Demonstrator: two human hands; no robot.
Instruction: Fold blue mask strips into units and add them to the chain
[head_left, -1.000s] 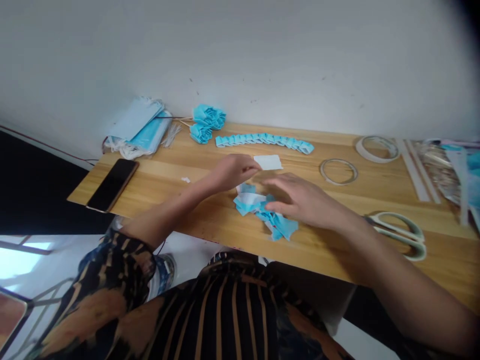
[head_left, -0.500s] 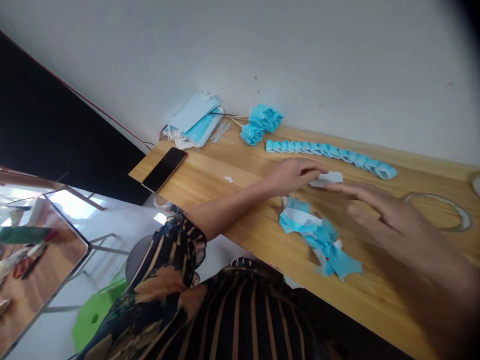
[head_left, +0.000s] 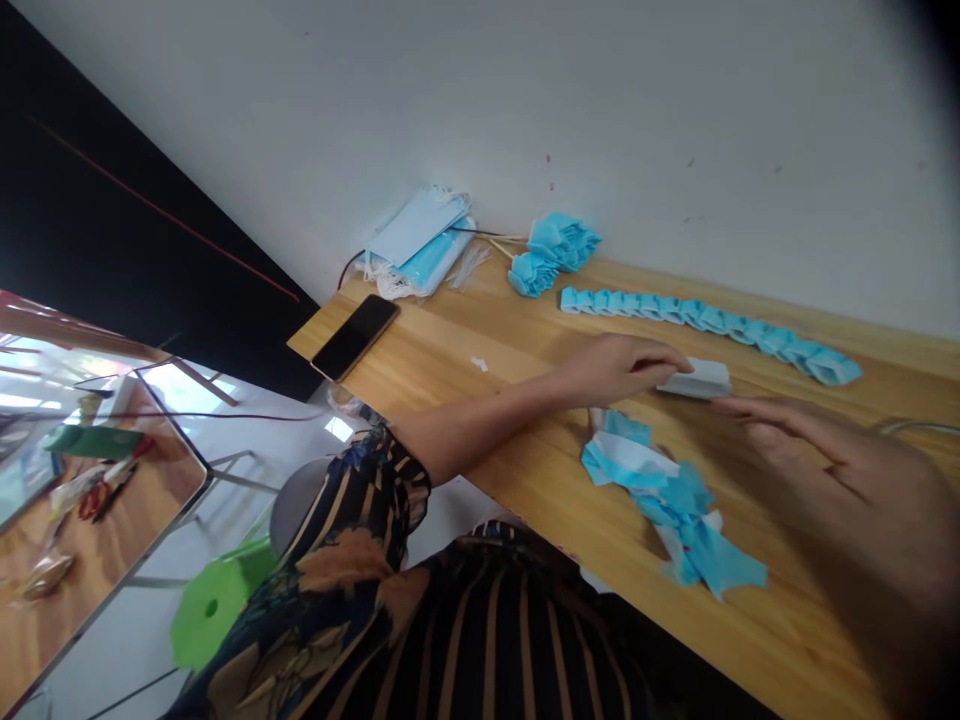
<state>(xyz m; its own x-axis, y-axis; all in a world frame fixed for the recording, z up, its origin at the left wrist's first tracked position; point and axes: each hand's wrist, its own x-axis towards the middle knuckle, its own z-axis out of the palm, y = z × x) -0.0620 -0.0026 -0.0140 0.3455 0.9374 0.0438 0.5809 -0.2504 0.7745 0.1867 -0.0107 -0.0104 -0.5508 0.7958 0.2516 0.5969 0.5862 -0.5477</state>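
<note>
A small folded white piece (head_left: 701, 379), like mask fabric, is held at its left end by the closed fingers of my left hand (head_left: 619, 368), just above the table. My right hand (head_left: 825, 455) stretches in from the right, fingers extended and thumb apart. Its fingertips are at the piece's lower right corner; whether they press on it is hard to tell. Crumpled blue and white fabric scraps (head_left: 667, 500) lie nearer to me, below both hands. Behind them runs a row of folded blue fabric loops (head_left: 709, 318).
Two blue fabric flowers (head_left: 559, 245) on sticks lie by the wall, beside a stack of face masks (head_left: 420, 235). A phone (head_left: 356, 337) lies at the table's left end. A ring-shaped coil (head_left: 915, 427) is partly behind my right hand. A green stool (head_left: 217, 610) stands below left.
The view has shifted, so the tabletop things appear farther right. My left hand keeps its hold on the white piece, which now shows more of its upper face. My right hand stays by its corner.
</note>
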